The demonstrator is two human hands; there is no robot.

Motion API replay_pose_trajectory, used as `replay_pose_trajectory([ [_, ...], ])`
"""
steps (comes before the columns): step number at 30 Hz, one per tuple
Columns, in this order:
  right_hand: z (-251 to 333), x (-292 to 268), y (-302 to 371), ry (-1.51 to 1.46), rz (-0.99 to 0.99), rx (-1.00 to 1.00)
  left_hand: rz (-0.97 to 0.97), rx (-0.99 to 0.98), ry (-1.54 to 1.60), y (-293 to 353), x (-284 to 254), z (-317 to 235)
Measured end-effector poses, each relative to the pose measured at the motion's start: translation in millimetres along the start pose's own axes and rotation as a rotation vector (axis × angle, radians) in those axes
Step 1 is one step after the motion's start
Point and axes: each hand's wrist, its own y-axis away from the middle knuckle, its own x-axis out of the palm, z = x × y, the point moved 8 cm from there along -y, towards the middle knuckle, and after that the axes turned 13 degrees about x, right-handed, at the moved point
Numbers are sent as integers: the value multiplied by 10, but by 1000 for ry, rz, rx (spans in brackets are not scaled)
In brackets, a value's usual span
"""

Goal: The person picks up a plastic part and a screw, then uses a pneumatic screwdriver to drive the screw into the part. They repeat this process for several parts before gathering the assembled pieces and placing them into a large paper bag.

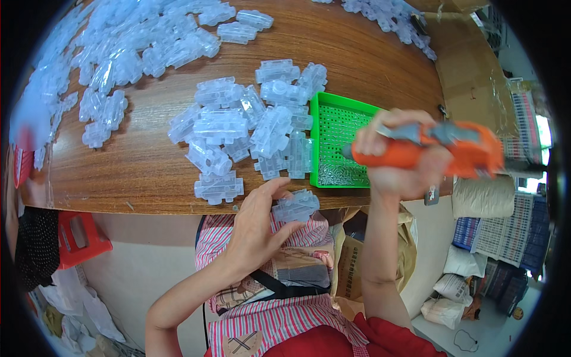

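My right hand [401,152] is wrapped round an orange and grey power screwdriver [428,149], blurred by motion. Its dark tip hangs over a green perforated tray [314,140], where many small shiny metal pieces, which look like screws, lie at the near end [342,175]. At the table's near edge, my left hand [256,217] holds a clear plastic housing [297,206] between thumb and fingers. Just beyond it, several similar clear housings [220,124] lie in a loose heap against the tray's left side.
A large pile of clear housings [140,44] covers the far left of the wooden table [154,172], with more at the far right [386,18]. A cardboard box [470,71] stands at the right. Below are a red stool [83,241] and an open brown bag [407,238].
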Motion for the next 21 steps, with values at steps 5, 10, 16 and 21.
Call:
replay_pose_trajectory([
  [5,518,284,267,-71,346,-54,28,13,60,-23,-60,-142],
  [10,588,268,299,-87,316,-63,49,160,-101,-121,-388,-598],
  [16,555,274,321,-108,268,-67,258,182,-422,-223,-36,-471],
  [21,568,314,434,-69,277,-45,77,264,-189,-160,89,-203],
])
